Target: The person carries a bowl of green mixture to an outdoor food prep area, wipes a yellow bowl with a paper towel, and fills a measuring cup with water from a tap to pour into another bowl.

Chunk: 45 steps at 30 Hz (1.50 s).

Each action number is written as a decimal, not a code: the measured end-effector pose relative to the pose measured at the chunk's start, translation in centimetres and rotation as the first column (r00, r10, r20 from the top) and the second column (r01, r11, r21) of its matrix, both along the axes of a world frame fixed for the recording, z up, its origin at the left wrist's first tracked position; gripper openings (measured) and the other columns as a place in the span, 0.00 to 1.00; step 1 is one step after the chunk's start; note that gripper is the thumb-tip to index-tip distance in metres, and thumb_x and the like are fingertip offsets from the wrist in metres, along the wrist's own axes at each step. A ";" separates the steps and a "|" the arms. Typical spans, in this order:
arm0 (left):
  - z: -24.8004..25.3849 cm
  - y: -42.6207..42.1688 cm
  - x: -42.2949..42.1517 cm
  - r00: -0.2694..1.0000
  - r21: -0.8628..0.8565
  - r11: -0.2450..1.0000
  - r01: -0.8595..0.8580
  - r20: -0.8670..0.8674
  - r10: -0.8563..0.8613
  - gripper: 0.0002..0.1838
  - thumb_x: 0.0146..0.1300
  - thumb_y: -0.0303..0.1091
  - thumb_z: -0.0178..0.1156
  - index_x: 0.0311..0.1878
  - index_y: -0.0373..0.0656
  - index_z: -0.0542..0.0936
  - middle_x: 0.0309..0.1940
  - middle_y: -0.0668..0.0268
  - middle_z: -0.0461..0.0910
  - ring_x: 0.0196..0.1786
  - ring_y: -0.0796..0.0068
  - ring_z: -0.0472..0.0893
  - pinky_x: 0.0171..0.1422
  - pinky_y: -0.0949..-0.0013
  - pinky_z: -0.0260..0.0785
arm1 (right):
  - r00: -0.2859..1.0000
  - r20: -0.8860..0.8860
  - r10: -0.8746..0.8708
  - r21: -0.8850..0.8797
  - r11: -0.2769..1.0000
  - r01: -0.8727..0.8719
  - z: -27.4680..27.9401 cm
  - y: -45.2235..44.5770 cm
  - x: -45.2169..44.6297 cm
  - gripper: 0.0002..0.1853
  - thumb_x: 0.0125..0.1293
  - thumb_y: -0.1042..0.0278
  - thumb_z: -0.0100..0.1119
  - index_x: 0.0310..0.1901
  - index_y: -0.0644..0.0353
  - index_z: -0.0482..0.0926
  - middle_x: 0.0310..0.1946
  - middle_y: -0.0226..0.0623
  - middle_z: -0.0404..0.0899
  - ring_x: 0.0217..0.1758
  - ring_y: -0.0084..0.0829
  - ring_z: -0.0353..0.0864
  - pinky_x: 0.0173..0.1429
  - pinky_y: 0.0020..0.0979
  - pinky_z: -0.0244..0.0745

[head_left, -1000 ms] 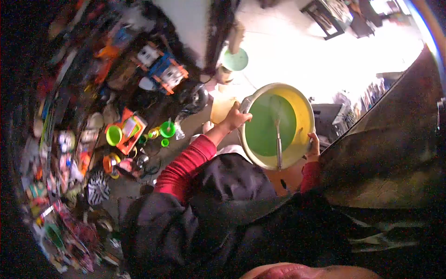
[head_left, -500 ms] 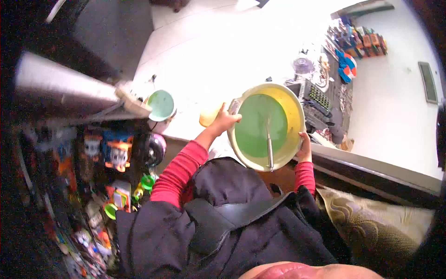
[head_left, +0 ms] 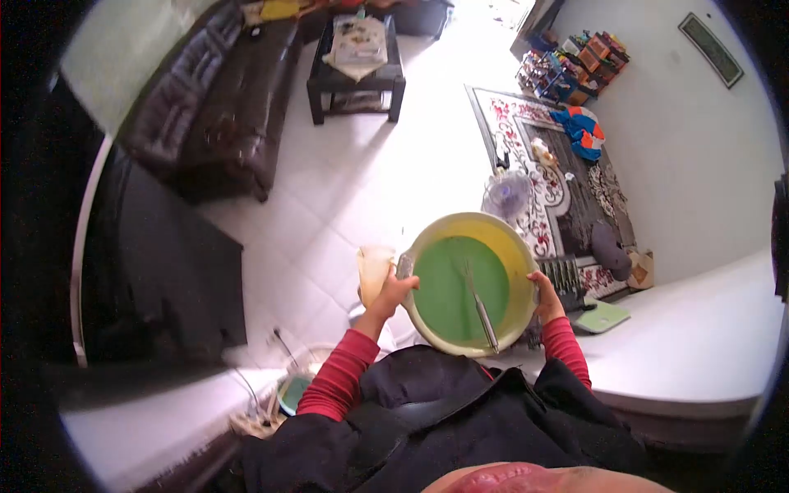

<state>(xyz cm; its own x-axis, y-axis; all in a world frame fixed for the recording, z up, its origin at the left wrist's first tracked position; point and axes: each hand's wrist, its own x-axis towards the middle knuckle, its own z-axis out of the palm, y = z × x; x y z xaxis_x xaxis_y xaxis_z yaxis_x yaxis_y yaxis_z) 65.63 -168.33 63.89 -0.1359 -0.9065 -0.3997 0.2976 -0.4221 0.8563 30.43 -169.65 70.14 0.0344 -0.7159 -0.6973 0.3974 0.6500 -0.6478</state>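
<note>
In the head view, my left hand (head_left: 394,294) is closed on the left handle of a large cream-yellow mixing bowl (head_left: 518,259). On the opposite side, my right hand (head_left: 546,299) grips the bowl's right edge. Green liquid (head_left: 448,296) fills the lower part of the bowl. A metal whisk (head_left: 486,322) leans in it, its wires dipping into the liquid and its handle resting on the near rim. Just beyond my left hand is a pale orange, translucent jug-like container (head_left: 374,264). The bowl is held up in front of my body.
A smaller container (head_left: 293,394) with green liquid stands at lower left. A white counter (head_left: 682,349) runs along the right, bearing a light green board (head_left: 603,316). Farther off are a brown sofa (head_left: 234,107), a low black table (head_left: 357,78) and a patterned rug (head_left: 542,185).
My view has swung up and turned toward the room, so the sofa, table and rug now show. Both hands keep hold of the bowl; the whisk has tilted slightly.
</note>
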 end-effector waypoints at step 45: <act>2.5 -140.4 -25.7 0.921 -0.021 0.928 0.373 -0.114 -0.373 0.24 0.45 0.30 0.55 0.48 0.35 0.66 0.31 0.65 0.73 0.33 0.76 0.73 0.36 0.73 0.69 | 0.981 -0.050 -0.189 -0.251 0.953 0.171 -5.2 -129.6 -28.2 0.19 0.49 0.62 0.54 0.44 0.59 0.74 0.36 0.34 0.78 0.36 0.30 0.78 0.42 0.32 0.75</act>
